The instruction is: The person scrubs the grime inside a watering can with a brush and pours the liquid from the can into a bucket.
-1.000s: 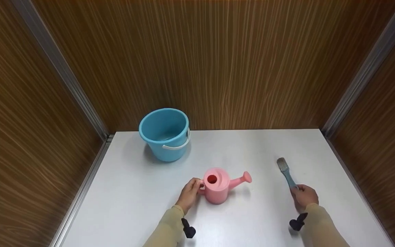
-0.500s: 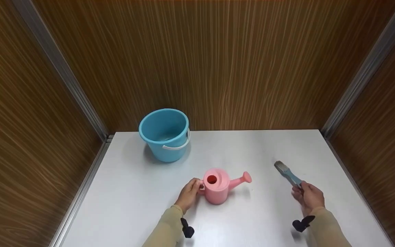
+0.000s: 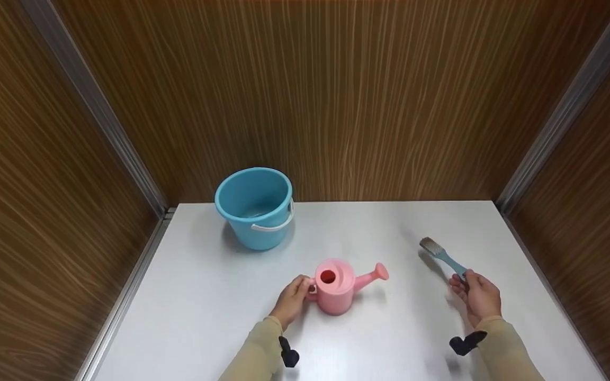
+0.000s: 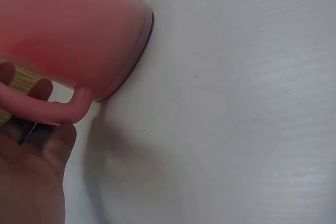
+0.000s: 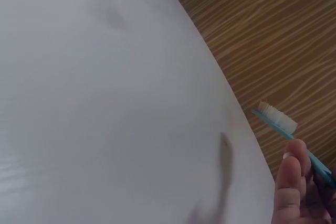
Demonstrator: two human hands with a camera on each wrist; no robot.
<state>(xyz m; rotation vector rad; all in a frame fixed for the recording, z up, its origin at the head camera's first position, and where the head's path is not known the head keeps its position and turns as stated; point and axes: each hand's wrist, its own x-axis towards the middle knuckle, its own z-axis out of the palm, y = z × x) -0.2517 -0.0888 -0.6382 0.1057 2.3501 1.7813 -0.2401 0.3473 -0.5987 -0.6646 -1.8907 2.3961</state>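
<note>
The left hand is curled round the loop handle of a smooth pink plastic watering can, its fingers passing through the loop in the left wrist view. The can stands upright near the middle of a glossy white tabletop, its spout with a flared round head pointing right, towards the other hand. The right hand pinches the lower end of a slim blue-handled brush with pale, brownish-tipped bristles; the brush is held clear of the table — its shadow lies apart beneath it — and slants up and left from the fingers. Behind the can and to its left, near the dark wood-grain back panel, an upright light-blue plastic bucket stands apart from both hands, its white bail handle hanging against the right front side. Beige sleeves cover both forearms.
</note>
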